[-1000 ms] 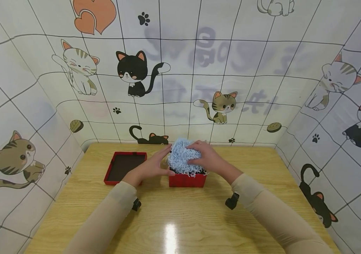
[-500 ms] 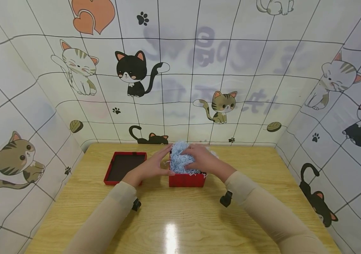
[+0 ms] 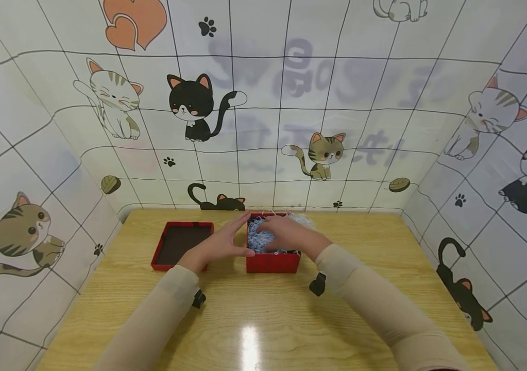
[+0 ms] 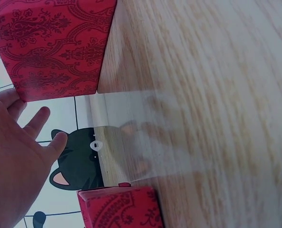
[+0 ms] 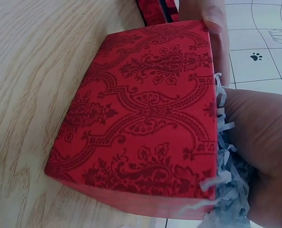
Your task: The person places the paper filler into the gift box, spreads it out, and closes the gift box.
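A red patterned gift box (image 3: pixel 272 264) stands near the table's back edge, its top uncovered. Pale blue shredded paper (image 3: pixel 259 241) fills it, and some strands stick out past the rim at the right. My left hand (image 3: pixel 219 244) grips the box at its left side, the thumb at the front corner and the fingers toward the back. Inside the opening, the fingers of my right hand (image 3: pixel 289 235) press on the shredded paper, loosely spread. From the right wrist view, paper strands (image 5: pixel 231 178) hang over the rim beside my wrist; the fingertips are hidden there.
The red lid (image 3: pixel 155 262) lies left of the box with its dark inside facing up. Under everything is a wooden table (image 3: pixel 263 309). A white cat-print curtain (image 3: pixel 263 118) encloses the back and both sides.
My right hand has moved down and left, and the mound of shredded paper has sunk from high above the rim to about rim height. My left hand has stayed at the box.
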Demonstrator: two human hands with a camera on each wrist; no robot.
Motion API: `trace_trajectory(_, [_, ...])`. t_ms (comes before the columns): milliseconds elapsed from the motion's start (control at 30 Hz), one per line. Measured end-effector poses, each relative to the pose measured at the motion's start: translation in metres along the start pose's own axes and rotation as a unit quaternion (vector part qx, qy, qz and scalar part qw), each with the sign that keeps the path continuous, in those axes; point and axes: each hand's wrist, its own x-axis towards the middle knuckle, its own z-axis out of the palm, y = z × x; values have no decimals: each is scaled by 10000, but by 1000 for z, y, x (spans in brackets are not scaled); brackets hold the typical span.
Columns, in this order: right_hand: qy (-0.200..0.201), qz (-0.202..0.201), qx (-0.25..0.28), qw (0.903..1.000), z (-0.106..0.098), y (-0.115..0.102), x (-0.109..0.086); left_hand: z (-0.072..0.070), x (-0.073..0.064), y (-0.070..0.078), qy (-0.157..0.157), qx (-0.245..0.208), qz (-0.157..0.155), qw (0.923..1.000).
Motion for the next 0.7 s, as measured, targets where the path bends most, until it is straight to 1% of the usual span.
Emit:
trace_trajectory(100, [1,17,-103,9999,1,-1,2,0,0,0,-13,-18,0,10000])
trace_trajectory(167, [65,-40,-207,9998,2,-1,3,0,0,0,-31,-14,-2,10000])
trace_trajectory(300, [400,-284,-241,9985,-2,-3,1,-1,0,0,-32,-9,37,10000])
trace_trajectory(367, [546,-334,-170,9978,-6,-5,-2,-1,0,-1,-13,-14,62,10000])
trace_trajectory(467, [676,-294,40,9973,-13,-8,-10,-1,1,-2,15,-36,56,10000])
trace_trajectory(567, [849,-292,228,9957,-18,-6,-18,-1,2,-2,12,-70,30,10000])
trace_trajectory(700, [1260,-371,646,9892,-22,2,-30,0,2,-1,-10,-46,-14,10000])
